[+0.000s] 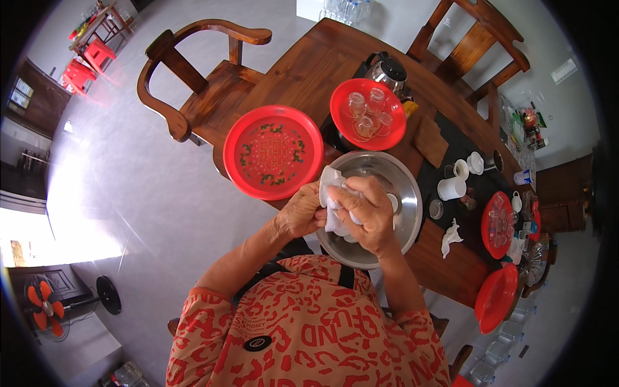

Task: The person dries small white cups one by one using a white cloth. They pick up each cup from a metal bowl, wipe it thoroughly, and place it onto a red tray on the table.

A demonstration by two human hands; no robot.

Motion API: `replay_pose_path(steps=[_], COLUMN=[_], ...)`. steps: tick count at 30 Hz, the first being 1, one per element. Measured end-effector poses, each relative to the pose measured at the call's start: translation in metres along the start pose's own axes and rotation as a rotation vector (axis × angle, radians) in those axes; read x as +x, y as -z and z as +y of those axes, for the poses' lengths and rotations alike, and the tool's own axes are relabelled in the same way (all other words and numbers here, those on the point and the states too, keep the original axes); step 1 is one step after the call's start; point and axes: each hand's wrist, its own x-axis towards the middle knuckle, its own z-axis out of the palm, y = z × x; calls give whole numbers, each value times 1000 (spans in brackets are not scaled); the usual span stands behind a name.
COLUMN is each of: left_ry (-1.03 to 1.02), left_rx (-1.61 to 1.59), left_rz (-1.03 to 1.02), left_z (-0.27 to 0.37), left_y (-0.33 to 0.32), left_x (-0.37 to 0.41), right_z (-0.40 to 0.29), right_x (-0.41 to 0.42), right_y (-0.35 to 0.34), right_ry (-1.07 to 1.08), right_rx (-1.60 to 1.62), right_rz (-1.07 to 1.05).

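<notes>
My left hand [303, 211] grips the rim of a small white cup [330, 183], tilted over the left side of a steel basin [411, 213]. With my right hand [368, 213] I press a white cloth [337, 220] against the cup's opening. Small white pieces of crockery [392, 202] lie in the basin, partly hidden by my right hand. To the left is a red plastic tray [274, 152] with a floral pattern. Beyond the basin, a red plate [341, 94] holds several clear glasses [366, 126].
A steel kettle [388, 76] stands behind the glasses. On the wooden table's [300, 67] right are a white lidded mug [451, 188], a crumpled tissue [451, 238], a red tray of glasses [498, 225] and a red basin [495, 297]. A wooden armchair [193, 96] stands at the left.
</notes>
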Motion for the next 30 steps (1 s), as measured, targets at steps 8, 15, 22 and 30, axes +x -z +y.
replay_pose_path(steps=[8,15,22,30], left_ry=[-81,-366,-502,-344], left_rx=[225,438,648,699], left_rz=[1,461,512,-60], left_z=[1,3,-3,28], left_y=[3,-7,-14,-4], left_x=[0,1,-1,-23], right_z=[3,11,6,17], right_x=[5,-18,-25,-17], right_y=[6,-11,-35,-9], right_ry=[-197,-483,-841,-1011], right_rx=[187,299,443,751], right_rz=[-3,75,170,-6])
